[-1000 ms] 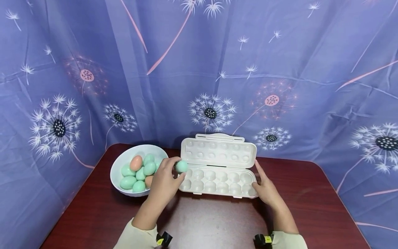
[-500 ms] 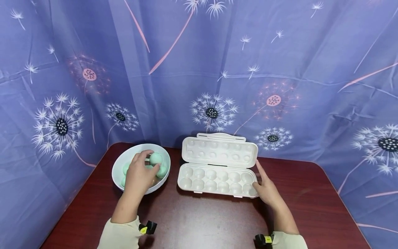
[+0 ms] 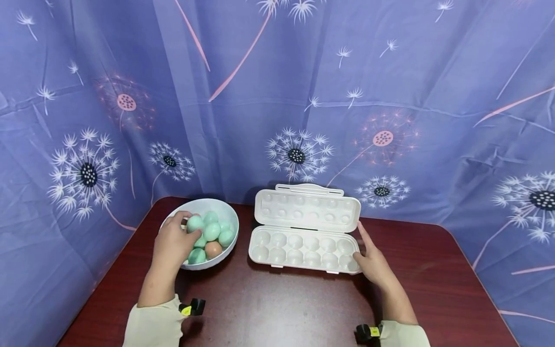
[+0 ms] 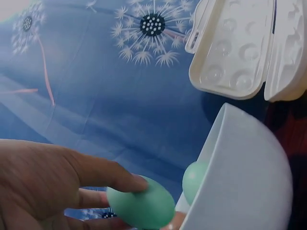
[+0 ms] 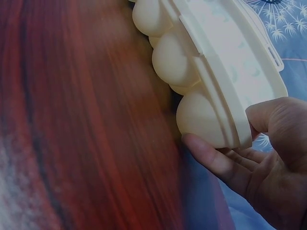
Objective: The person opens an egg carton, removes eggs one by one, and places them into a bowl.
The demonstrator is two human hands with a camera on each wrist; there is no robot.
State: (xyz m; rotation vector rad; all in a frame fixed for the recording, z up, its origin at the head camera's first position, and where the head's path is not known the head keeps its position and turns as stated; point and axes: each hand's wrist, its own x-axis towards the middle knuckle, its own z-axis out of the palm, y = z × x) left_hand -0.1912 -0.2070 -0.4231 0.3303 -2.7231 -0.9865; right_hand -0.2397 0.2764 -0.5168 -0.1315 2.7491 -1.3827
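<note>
My left hand (image 3: 171,243) pinches a green egg (image 4: 141,203) between thumb and fingers at the left side of a white bowl (image 4: 244,172). Brown and green eggs lie in that bowl, among them a brown egg (image 3: 213,249) near the front. At the right end of an opened white egg box (image 3: 308,267), my right hand (image 3: 376,265) grips the end wall. In the right wrist view its thumb lies over the rim and its fingers reach along the outside of the rounded cups (image 5: 201,117). No eggs sit in the box's two rows of cups.
Bowl and box stand side by side, with a narrow gap between them, toward the back of a dark red wooden table (image 3: 286,308). A blue curtain (image 3: 243,144) with dandelion prints hangs right behind the table's back edge.
With a green egg in its fingers, my left hand has moved left from the box's left end, over the bowl, to the bowl's left side. My right hand stays at the box.
</note>
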